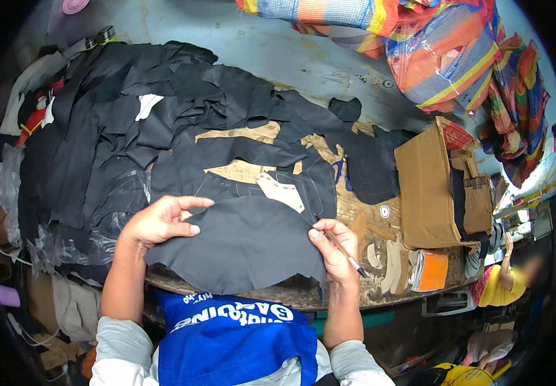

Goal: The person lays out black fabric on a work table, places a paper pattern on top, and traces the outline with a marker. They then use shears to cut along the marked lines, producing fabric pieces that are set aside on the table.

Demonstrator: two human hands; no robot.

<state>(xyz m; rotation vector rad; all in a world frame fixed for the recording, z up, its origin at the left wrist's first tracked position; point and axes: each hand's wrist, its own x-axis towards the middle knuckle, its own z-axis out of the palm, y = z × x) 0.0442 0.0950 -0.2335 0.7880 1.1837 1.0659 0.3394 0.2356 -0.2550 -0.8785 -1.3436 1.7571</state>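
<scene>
Blue cloth with white lettering [233, 344] covers the wearer's front at the lower edge of my head view. Directly above it, I locate the workpiece: a broad, smooth black fabric panel with a curved upper edge [245, 241], raised over the near edge of the worn wooden table [361, 209]. Both hands are well apart and engaged. The left hand [162, 222] pinches the panel's upper left edge between thumb and fingers. The right hand [334, 249] grips the right edge and also retains a slim pen-like tool [353, 262], its dark end pointing down and right.

Beyond the panel, I note a cream angular template [282, 191] lying on black sheet material with drawn pale outlines [320, 186]. Blue-handled scissors [338, 174] lie to the right of the template, partly obscured. Further right stands an open brown cardboard box [426, 186]; in front of it sits an orange-and-white flat stack [432, 271], beside narrow beige template pieces [392, 267]. Heaped black fabric [123, 128] occupies the table's left side, with crumpled clear plastic [72, 248] along its near edge.
</scene>
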